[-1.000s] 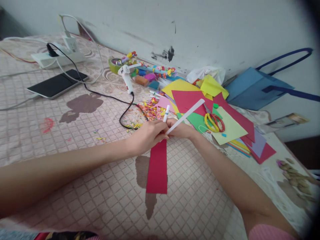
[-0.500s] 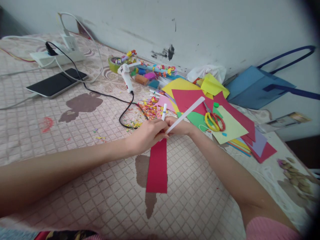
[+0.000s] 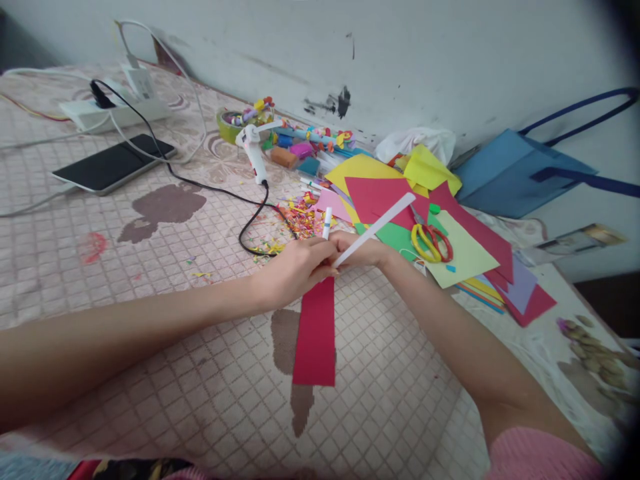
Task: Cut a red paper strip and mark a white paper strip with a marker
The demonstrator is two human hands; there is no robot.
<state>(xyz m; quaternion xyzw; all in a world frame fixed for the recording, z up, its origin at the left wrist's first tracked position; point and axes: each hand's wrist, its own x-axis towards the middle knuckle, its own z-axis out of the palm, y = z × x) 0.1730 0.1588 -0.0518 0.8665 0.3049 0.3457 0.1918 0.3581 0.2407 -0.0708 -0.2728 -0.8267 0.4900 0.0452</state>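
My left hand (image 3: pixel 303 268) and my right hand (image 3: pixel 361 250) meet near the middle, fingers closed together. From the pinched left fingertips a long narrow white strip (image 3: pixel 375 228) slants up to the right, passing in front of my right hand. Whether it is paper or plastic, I cannot tell. A white marker (image 3: pixel 327 223) with a blue band rises behind the left fingers, its lower part hidden. The right fingertips are mostly covered, so their exact grip does not show. Under the hands a red paper strip (image 3: pixel 316 337) lies flat on the patterned cloth.
A glue gun (image 3: pixel 254 153) with a black cord stands behind paper scraps (image 3: pixel 305 217). Rightward lie coloured sheets (image 3: pixel 473 250), scissors (image 3: pixel 431 241) and a blue bag (image 3: pixel 520 175). At left are a tablet (image 3: pixel 113 163) and a power strip (image 3: pixel 120 110).
The marker's visible end has dropped slightly and shifted a little left between the hands. Both hands keep nearly the same place, and the red strip lies as before.
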